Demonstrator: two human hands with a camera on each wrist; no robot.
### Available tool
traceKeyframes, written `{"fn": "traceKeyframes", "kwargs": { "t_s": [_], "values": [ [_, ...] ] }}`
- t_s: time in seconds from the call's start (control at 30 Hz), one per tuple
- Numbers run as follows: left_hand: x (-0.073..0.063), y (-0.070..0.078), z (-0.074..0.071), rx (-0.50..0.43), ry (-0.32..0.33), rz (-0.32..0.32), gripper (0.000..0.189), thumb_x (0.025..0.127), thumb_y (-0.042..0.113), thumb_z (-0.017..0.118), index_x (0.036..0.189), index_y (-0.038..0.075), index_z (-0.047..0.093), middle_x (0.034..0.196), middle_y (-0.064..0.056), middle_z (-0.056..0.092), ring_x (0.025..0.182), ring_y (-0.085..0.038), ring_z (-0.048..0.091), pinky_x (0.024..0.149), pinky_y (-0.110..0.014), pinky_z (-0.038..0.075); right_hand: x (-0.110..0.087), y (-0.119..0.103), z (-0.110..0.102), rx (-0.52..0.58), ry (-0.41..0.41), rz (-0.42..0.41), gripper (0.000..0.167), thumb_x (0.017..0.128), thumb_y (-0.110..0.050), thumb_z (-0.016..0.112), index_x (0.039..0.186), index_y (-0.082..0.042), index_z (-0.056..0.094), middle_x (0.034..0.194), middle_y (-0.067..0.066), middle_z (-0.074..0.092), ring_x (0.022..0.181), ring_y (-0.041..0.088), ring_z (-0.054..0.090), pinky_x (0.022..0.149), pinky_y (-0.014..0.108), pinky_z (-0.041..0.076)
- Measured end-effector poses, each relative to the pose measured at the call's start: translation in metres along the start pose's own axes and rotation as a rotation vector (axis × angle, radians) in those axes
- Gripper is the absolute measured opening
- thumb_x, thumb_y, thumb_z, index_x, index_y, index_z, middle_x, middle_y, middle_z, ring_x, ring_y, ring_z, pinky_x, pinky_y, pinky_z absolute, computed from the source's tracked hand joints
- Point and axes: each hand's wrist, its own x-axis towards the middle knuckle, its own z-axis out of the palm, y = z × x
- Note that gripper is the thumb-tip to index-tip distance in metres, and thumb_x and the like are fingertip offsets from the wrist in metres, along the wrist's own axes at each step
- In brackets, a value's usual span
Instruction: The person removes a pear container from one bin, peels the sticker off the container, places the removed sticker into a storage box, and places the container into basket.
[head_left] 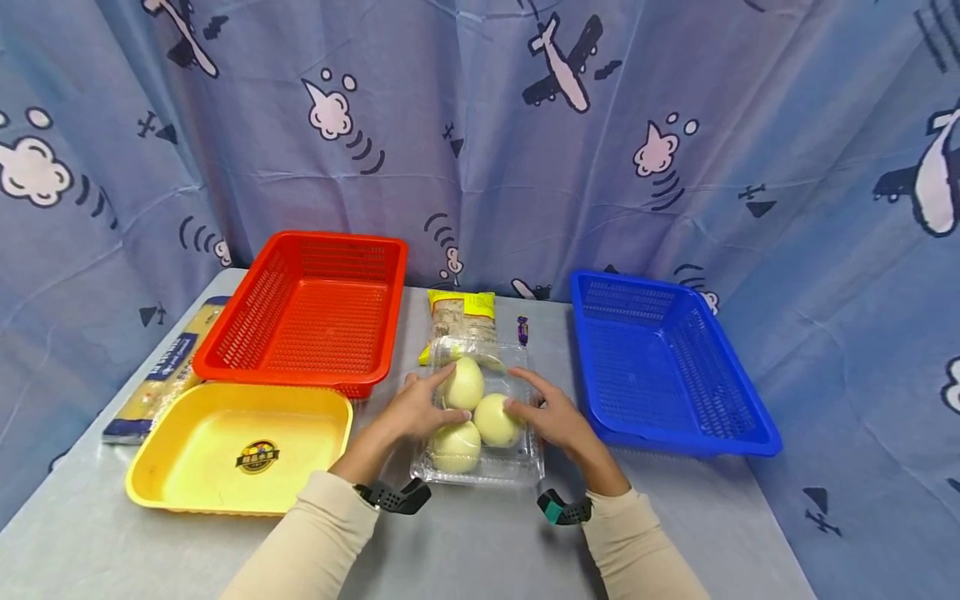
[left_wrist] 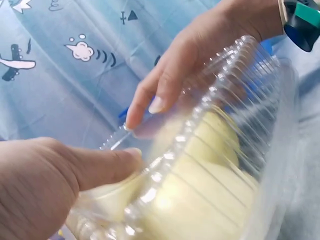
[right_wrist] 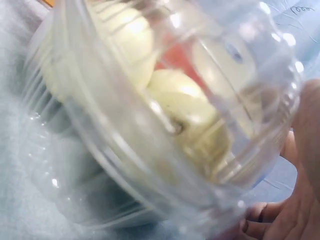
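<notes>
A clear plastic clamshell box [head_left: 517, 467] holds pale yellow round fruits [head_left: 465, 383], three of which show in the head view. My left hand [head_left: 423, 408] grips the box's left side, its thumb lying over the top. On the opposite side my right hand [head_left: 551, 408] grips it, thumb pointing inward. In the left wrist view, the left thumb [left_wrist: 110, 165] presses near the ridged edge and the right hand [left_wrist: 185, 75] is at the far side. The right wrist view shows a fruit [right_wrist: 185, 110] with a stem dimple through the plastic; the right-hand fingers [right_wrist: 280, 215] sit beside the box.
A red basket [head_left: 393, 325] and a yellow tray [head_left: 142, 475] stand to the left, with a long flat package [head_left: 168, 367] beyond them. Behind the box lie a yellow-topped bag [head_left: 465, 312] and a small purple wrapped candy [head_left: 522, 329]. A blue basket [head_left: 720, 342] stands right.
</notes>
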Motion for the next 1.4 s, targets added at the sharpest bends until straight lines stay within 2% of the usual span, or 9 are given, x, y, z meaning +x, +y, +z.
{"fn": "traceKeyframes", "kwargs": {
  "t_s": [0.27,0.73,0.87,0.93,1.0,1.1,1.2,1.37,1.4],
  "values": [
    [-0.004,0.012,-0.01,-0.036,-0.072,-0.043,0.087,0.08,0.029,0.08,0.152,0.023,0.033,0.145,-0.042,0.017,0.129,-0.052,0.03,0.099,-0.061,0.033,-0.006,-0.009,-0.002,-0.014,0.001,-0.002,0.059,0.089,-0.024,0.07,0.143,-0.016,0.048,0.072,0.01,0.05,0.058,0.019,0.048,0.046,0.033,0.045],
    [-0.011,0.029,-0.036,-0.124,-0.12,0.001,0.083,0.08,0.014,0.08,0.151,0.018,0.037,0.147,-0.026,0.031,0.13,-0.037,0.029,0.097,-0.052,0.038,-0.014,-0.037,-0.016,-0.062,-0.027,-0.006,0.063,0.089,-0.026,0.07,0.146,-0.016,0.045,0.074,0.01,0.048,0.061,0.02,0.048,0.048,0.041,0.051],
    [-0.012,0.034,-0.046,-0.166,-0.173,-0.019,0.085,0.081,0.012,0.078,0.152,0.019,0.032,0.148,-0.022,0.034,0.091,-0.024,0.053,0.065,-0.033,0.051,-0.017,-0.048,-0.019,-0.046,-0.041,0.041,0.062,0.089,-0.028,0.07,0.146,-0.021,0.045,0.076,0.01,0.047,0.06,0.019,0.048,0.047,0.041,0.052],
    [-0.012,0.037,-0.052,-0.199,-0.204,-0.029,0.086,0.082,0.011,0.077,0.153,0.02,0.03,0.148,-0.023,0.033,0.066,-0.018,0.049,0.047,-0.027,0.045,-0.018,-0.056,-0.021,-0.03,-0.05,0.054,0.062,0.09,-0.028,0.069,0.146,-0.022,0.045,0.076,0.01,0.047,0.054,0.018,0.046,0.047,0.044,0.052],
    [-0.013,0.041,-0.06,-0.215,-0.223,-0.028,0.086,0.083,0.011,0.077,0.154,0.021,0.029,0.15,-0.021,0.032,0.061,-0.017,0.045,0.044,-0.025,0.044,-0.018,-0.064,-0.024,-0.007,-0.065,0.067,0.062,0.09,-0.027,0.069,0.147,-0.022,0.044,0.076,0.011,0.046,0.049,0.017,0.044,0.048,0.045,0.052],
    [-0.013,0.045,-0.074,-0.216,-0.235,-0.014,0.085,0.083,0.012,0.076,0.153,0.02,0.03,0.151,-0.018,0.03,0.083,-0.024,0.053,0.047,-0.029,0.047,-0.016,-0.076,-0.028,0.034,-0.089,0.106,0.063,0.09,-0.027,0.069,0.147,-0.026,0.043,0.082,0.014,0.049,0.048,0.017,0.045,0.048,0.042,0.053],
    [-0.012,0.049,-0.088,-0.234,-0.251,-0.01,0.083,0.083,0.01,0.076,0.153,0.018,0.031,0.152,-0.017,0.028,0.107,-0.032,0.048,0.054,-0.035,0.052,-0.013,-0.09,-0.032,0.077,-0.111,0.141,0.063,0.09,-0.025,0.069,0.147,-0.029,0.042,0.087,0.015,0.047,0.051,0.017,0.046,0.048,0.038,0.052],
    [-0.012,0.06,-0.108,-0.282,-0.28,-0.022,0.082,0.083,0.007,0.075,0.153,0.019,0.032,0.152,-0.015,0.026,0.11,-0.034,0.047,0.063,-0.041,0.054,-0.009,-0.111,-0.04,0.112,-0.152,0.144,0.065,0.091,-0.022,0.068,0.149,-0.029,0.039,0.085,0.014,0.043,0.056,0.018,0.045,0.05,0.036,0.052],
    [-0.011,0.062,-0.111,-0.277,-0.278,-0.023,0.082,0.083,0.008,0.075,0.152,0.02,0.033,0.151,-0.015,0.027,0.101,-0.033,0.049,0.062,-0.04,0.053,-0.009,-0.115,-0.042,0.114,-0.162,0.143,0.066,0.091,-0.022,0.068,0.149,-0.029,0.038,0.084,0.014,0.043,0.057,0.019,0.045,0.051,0.037,0.052]
  ]
}}
